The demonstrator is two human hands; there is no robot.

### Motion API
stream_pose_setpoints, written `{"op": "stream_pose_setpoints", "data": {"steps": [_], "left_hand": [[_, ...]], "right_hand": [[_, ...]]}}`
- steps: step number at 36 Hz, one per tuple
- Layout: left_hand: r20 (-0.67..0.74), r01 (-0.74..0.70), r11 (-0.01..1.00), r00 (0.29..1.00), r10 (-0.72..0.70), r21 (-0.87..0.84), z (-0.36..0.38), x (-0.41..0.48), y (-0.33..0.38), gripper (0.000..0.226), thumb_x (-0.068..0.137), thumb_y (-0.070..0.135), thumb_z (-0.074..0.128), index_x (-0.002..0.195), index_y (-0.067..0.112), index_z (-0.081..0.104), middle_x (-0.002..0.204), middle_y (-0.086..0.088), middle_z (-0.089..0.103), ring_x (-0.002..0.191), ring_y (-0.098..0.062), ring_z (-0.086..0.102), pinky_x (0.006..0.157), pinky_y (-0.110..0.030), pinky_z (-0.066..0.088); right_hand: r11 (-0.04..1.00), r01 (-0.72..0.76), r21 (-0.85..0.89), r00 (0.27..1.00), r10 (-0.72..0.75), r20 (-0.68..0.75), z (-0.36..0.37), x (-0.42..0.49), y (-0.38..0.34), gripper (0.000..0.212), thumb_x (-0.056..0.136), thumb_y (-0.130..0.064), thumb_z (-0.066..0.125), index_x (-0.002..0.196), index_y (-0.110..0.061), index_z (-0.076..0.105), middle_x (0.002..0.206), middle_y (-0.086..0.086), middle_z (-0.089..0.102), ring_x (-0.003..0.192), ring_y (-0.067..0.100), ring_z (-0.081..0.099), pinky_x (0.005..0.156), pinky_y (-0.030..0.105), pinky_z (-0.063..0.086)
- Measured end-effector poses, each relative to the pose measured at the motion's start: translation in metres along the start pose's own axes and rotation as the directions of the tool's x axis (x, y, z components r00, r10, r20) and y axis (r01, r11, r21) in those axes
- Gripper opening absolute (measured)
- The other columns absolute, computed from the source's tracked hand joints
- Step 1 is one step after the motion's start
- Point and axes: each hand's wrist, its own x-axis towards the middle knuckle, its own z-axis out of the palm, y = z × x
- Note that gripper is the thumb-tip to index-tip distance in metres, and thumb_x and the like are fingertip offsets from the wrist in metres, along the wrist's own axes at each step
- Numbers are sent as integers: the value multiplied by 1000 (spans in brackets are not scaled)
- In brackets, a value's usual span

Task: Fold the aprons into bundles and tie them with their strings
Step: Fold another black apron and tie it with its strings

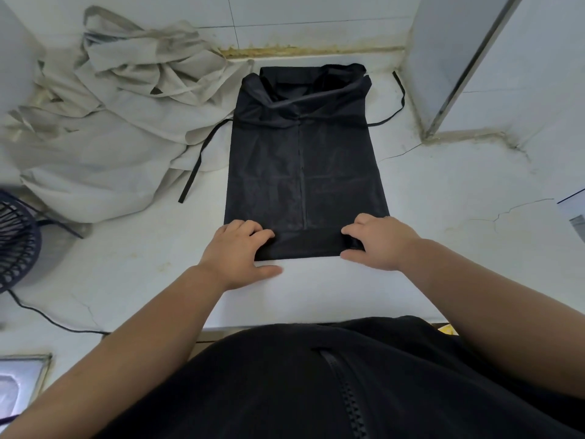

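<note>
Head view of a white surface, read from left to right. Far out to the left of the left hand stands a dark wire-guarded fan, its cable trailing toward the near edge. Beyond and to the left of the same hand lies a crumpled heap of pale aprons, unfolded. The left hand rests on the near left corner of the black apron, its fingers curled over a narrow band of cloth turned up along the near edge and its thumb stretched flat on the surface just below that band. The black apron lies flat between and beyond the two hands as a long rectangle, with its bib bunched at the far end. The left string runs from the apron's side across the pale heap, well beyond the left hand. The right hand holds the other end of the turned-up band, fingers curled over the top and thumb beneath, with cloth pinched between them. The right string curves on the surface far beyond this hand. A metal-edged panel stands farther right.
</note>
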Motion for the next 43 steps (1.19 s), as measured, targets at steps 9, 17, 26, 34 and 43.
{"op": "stream_pose_setpoints", "data": {"steps": [9,17,26,34,43], "left_hand": [[32,-45,989,999,41,140,-12,10,2,48,89,33,47,136,27,47,131,6,52,117,-17,51,115,-30,17],[-42,93,993,994,-97,-78,-8,13,-1,37,89,24,47,122,30,61,117,8,62,104,-18,57,85,-31,49],[144,307,660,946,-291,-685,-24,23,-33,10,89,15,62,82,17,68,82,-2,65,79,-17,59,74,-26,46],[11,381,700,883,-470,-604,-9,33,-48,14,88,32,65,90,19,59,83,4,60,76,-13,54,59,-20,39],[-47,421,810,876,-480,-408,-4,42,-50,28,92,43,57,106,19,51,94,3,56,86,-19,53,68,-32,42]], "right_hand": [[994,68,-86,997,-64,50,-6,3,6,58,86,-62,48,133,-29,43,121,-3,46,96,22,57,75,29,45],[988,117,-102,993,-115,31,-13,10,8,44,88,-54,46,120,-24,50,105,-2,56,96,21,57,74,31,49],[974,-40,225,999,40,1,-18,18,19,17,96,-21,38,104,-19,53,100,5,59,91,26,55,74,31,44],[891,-221,397,970,241,-1,-21,30,44,26,96,-24,50,70,-21,43,74,-3,47,80,23,49,70,27,34],[878,-372,301,923,384,21,-25,38,29,50,83,-22,61,130,-20,42,114,5,49,100,25,53,82,34,44]]}}
